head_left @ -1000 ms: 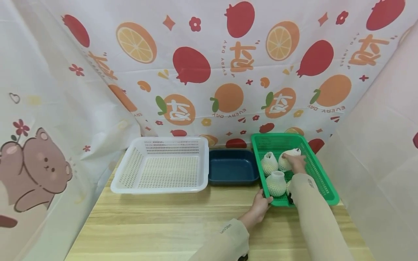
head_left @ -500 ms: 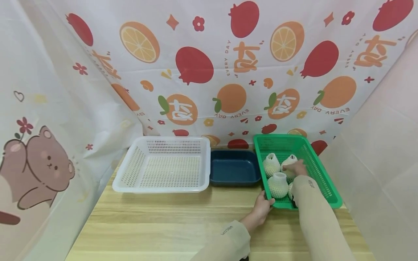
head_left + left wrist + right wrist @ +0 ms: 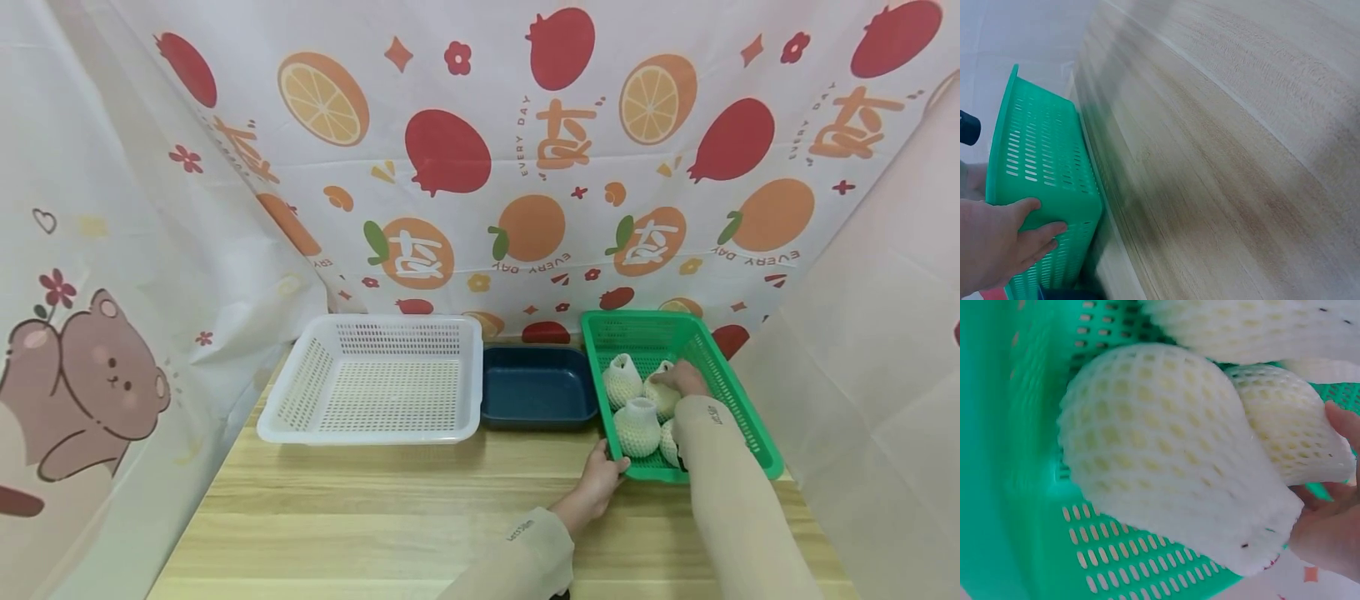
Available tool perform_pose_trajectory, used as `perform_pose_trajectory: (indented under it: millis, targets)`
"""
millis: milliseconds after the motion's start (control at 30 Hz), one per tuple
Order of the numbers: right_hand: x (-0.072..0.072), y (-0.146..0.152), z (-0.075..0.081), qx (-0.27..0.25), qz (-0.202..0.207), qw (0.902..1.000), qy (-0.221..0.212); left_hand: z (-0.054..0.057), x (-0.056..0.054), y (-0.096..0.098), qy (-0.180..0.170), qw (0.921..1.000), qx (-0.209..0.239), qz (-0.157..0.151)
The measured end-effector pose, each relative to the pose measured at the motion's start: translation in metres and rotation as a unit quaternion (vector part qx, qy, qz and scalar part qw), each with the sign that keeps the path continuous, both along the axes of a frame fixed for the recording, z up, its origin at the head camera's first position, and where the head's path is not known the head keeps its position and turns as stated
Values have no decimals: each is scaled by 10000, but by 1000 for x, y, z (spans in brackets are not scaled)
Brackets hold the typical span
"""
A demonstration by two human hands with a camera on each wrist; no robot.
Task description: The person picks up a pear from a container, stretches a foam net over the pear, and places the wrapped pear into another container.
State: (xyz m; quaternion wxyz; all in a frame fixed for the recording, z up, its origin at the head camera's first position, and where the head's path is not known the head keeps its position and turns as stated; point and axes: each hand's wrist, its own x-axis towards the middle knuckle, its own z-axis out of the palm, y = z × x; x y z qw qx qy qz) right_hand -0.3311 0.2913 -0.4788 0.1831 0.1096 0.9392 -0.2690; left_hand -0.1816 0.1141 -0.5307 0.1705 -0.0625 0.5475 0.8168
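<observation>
In the head view, a green basket (image 3: 746,417) holds several roundish pieces, pale yellow under white foam netting with open necks; their kind is hidden. My right hand (image 3: 684,379) reaches in and pinches the neck of the back-right foam-netted piece (image 3: 662,398). The right wrist view shows fingers on both sides of that neck, behind a nearer foam-netted piece (image 3: 1154,437). Around the basket's near left corner my left hand (image 3: 602,477) grips the rim. Its thumb and fingers lie against the outer wall in the left wrist view.
A white perforated basket (image 3: 367,436) stands on the left of the wooden table (image 3: 360,517). Between the two baskets sits a dark blue tray (image 3: 540,421). Fruit-printed cloth (image 3: 450,75) hangs directly behind them, with more cloth along both sides.
My right hand lifted off the back-right foam-netted piece with fingers extended, then came back onto its neck. That piece now sits slightly nearer and lower. My left hand stays at the basket corner.
</observation>
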Motion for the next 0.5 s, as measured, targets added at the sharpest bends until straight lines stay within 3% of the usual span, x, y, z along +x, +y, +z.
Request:
perform_pose_trajectory:
  millis: [100,233,500]
  targets:
    - [1,2,3,14,509,9986,128,0,0,0,18,10000,25,-15]
    - [2,5,5,21,836,9965,29,1,1,0,33,10000,2,-35]
    - [4,22,-2,-646,483,9967,-24,0,0,0,43,9999,-125,-40]
